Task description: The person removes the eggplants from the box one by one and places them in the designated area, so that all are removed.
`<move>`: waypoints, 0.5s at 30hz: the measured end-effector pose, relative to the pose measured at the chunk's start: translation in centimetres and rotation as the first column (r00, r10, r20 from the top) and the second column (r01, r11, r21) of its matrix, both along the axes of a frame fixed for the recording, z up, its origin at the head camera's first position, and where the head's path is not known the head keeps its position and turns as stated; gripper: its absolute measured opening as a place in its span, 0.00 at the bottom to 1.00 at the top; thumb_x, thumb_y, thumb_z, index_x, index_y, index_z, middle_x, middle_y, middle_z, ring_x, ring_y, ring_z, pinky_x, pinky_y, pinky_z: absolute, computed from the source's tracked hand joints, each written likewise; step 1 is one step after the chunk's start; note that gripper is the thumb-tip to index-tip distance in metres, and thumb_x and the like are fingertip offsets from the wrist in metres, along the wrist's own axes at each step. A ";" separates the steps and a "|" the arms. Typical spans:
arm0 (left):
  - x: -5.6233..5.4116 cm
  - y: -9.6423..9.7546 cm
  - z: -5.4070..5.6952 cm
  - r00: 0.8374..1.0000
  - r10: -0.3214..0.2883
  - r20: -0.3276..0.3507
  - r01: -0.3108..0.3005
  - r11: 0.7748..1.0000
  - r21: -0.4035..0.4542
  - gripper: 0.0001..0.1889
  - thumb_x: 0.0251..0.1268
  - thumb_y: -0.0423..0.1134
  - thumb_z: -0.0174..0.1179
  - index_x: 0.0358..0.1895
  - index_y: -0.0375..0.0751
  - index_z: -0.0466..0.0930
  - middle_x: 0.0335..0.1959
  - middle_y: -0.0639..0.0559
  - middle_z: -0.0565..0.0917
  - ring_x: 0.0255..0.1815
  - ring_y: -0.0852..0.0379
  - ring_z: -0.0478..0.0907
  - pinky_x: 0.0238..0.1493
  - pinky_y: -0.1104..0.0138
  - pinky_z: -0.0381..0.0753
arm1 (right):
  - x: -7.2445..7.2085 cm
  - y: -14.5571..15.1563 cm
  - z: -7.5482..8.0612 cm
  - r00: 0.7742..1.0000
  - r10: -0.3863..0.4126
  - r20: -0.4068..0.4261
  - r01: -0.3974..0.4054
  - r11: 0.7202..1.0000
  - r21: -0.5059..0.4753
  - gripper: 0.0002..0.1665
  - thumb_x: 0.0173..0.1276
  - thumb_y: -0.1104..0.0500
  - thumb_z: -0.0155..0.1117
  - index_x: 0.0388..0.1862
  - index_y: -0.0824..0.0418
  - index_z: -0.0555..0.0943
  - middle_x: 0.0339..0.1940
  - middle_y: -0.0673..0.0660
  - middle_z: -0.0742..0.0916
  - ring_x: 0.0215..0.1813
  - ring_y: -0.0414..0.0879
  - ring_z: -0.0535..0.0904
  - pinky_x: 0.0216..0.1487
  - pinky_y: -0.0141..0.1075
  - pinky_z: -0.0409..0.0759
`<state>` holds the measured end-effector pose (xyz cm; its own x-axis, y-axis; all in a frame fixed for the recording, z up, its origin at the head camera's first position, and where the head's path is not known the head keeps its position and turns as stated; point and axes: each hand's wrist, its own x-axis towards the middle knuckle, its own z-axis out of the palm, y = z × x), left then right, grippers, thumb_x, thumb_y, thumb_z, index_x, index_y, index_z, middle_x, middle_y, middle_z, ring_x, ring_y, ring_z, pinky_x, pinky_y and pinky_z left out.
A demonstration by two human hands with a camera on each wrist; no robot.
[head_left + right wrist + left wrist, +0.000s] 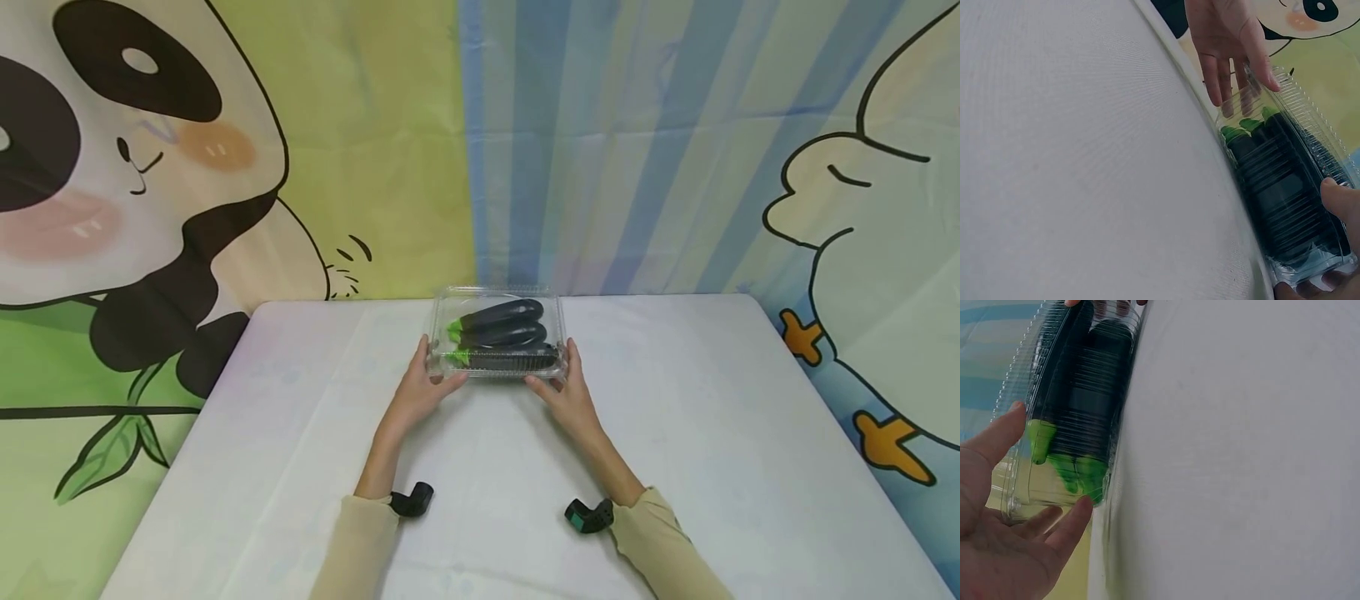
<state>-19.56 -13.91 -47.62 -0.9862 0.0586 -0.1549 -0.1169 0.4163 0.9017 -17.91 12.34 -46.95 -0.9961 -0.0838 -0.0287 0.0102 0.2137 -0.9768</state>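
A clear ribbed plastic container with its lid closed stands at the far edge of the white table. Inside lie three dark purple eggplants, their green stem ends toward the left. My left hand holds the container's left end, thumb at the front and fingers along the side. At the opposite end my right hand grips it the same way, its thumb against the lid side. Some fingertips show through the clear plastic or are hidden behind it.
The white-covered table spreads toward me and to both sides. Behind it hangs a printed cloth with a panda and a white bird. Small black devices sit at both wrists, by the beige sleeves.
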 end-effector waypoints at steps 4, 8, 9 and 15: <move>0.1 -0.3 0.1 1.000 -0.006 0.013 0.006 1.000 -0.009 0.57 0.57 0.57 0.67 0.79 0.53 0.33 0.79 0.44 0.51 0.68 0.38 0.70 0.61 0.49 0.77 | -0.7 0.3 -1.7 1.000 -0.004 -0.021 0.004 1.000 0.012 0.61 0.66 0.55 0.67 0.79 0.59 0.32 0.81 0.65 0.49 0.78 0.63 0.54 0.74 0.52 0.64; 0.3 -0.4 0.2 0.999 0.007 0.040 -0.006 1.000 -0.019 0.56 0.58 0.57 0.66 0.79 0.56 0.34 0.79 0.42 0.52 0.68 0.39 0.70 0.62 0.49 0.76 | -0.8 0.4 -2.2 1.000 -0.003 -0.026 0.004 0.999 0.040 0.61 0.66 0.53 0.66 0.80 0.57 0.32 0.81 0.63 0.49 0.78 0.62 0.56 0.73 0.50 0.67; 0.3 -0.4 0.2 0.999 0.007 0.041 -0.006 1.000 -0.024 0.55 0.58 0.57 0.66 0.79 0.55 0.34 0.79 0.41 0.52 0.68 0.38 0.70 0.62 0.49 0.76 | -0.7 0.4 -2.2 1.000 -0.004 -0.021 0.005 0.999 0.042 0.61 0.66 0.52 0.67 0.80 0.56 0.33 0.81 0.63 0.49 0.78 0.61 0.56 0.72 0.49 0.67; 0.2 -0.4 0.0 1.000 0.025 0.018 -0.025 1.000 -0.019 0.55 0.58 0.56 0.67 0.79 0.52 0.36 0.78 0.41 0.54 0.67 0.37 0.71 0.62 0.48 0.76 | -0.8 0.7 -2.0 1.000 -0.027 -0.007 0.027 0.999 0.033 0.61 0.64 0.50 0.68 0.80 0.54 0.37 0.81 0.59 0.52 0.78 0.59 0.58 0.72 0.46 0.68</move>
<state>-19.36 -14.27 -47.62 -0.9844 0.0307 -0.1733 -0.1435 0.4300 0.8913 -18.73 13.00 -48.98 -0.9981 -0.0556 -0.0249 0.0105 0.2460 -0.9692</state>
